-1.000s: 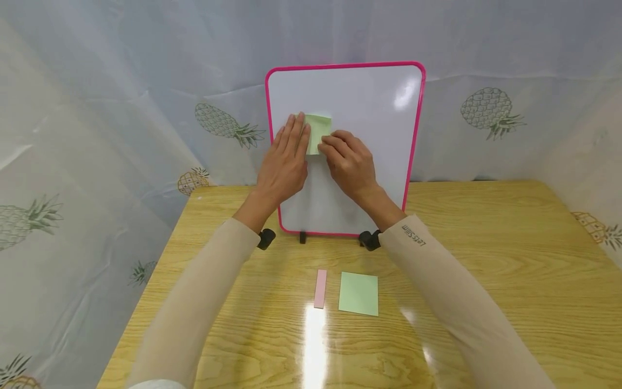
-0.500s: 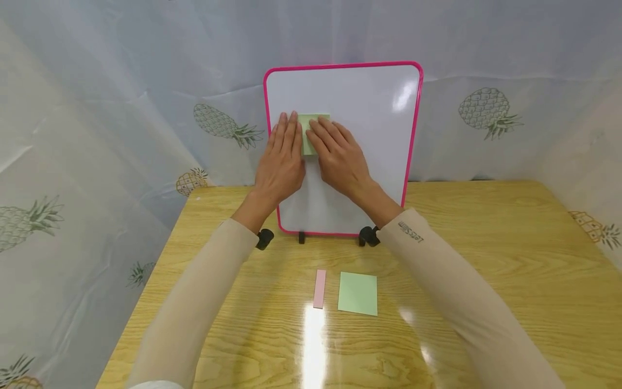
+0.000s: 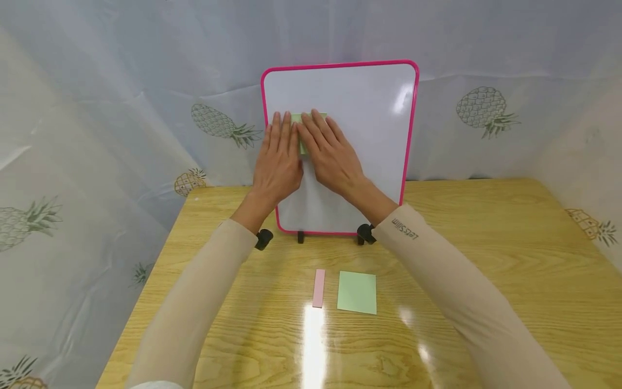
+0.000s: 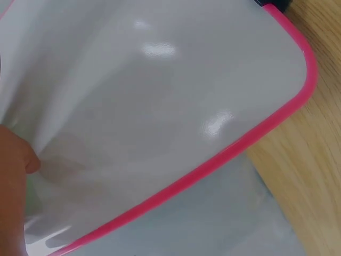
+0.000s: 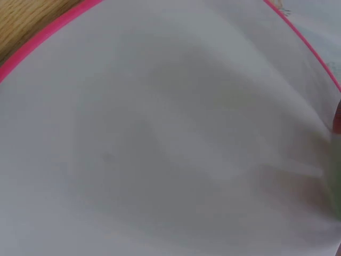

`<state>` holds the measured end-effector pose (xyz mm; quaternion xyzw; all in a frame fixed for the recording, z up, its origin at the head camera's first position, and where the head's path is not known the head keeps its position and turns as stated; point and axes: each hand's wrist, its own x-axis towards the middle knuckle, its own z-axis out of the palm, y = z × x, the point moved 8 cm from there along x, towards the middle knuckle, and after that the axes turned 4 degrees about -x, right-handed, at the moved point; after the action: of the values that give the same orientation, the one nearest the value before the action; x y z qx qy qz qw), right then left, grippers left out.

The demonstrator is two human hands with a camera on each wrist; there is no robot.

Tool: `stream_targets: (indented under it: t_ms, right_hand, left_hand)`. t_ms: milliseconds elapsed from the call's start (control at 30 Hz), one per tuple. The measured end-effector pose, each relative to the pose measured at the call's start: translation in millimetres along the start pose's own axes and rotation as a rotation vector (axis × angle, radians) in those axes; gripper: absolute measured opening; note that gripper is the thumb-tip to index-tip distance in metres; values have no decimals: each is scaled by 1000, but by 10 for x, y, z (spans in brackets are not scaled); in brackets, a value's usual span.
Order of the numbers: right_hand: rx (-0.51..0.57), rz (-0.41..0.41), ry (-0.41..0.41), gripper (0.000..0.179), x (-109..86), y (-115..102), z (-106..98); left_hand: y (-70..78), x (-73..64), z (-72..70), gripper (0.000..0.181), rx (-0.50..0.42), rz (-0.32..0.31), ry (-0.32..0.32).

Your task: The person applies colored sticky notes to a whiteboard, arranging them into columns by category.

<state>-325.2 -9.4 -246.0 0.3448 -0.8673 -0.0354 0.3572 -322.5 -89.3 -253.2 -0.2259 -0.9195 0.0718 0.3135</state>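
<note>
Right hand (image 3: 335,156) closer to left hand (image 3: 277,162), both straight-fingered at green note (image 3: 303,148), roomy whiteboard (image 3: 369,140) toward right edge (image 3: 411,127)

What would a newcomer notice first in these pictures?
Probably the pink-framed whiteboard, standing on the wooden table. On it, the right hand partly covers a green sticky note, the left hand at its left edge. In front lie a pink paper strip and a green paper square.
</note>
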Motion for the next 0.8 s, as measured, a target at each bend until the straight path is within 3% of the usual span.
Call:
stream_targets:
  t_ms: [300, 800]
  right_hand:
    - [-53, 10, -65, 50, -5, 24, 14]
    - [53, 26, -65, 45, -48, 108, -30]
  left_hand:
    - [-23, -13, -11, 68, 9, 6, 7]
    - [9, 31, -7, 71, 53, 7, -57]
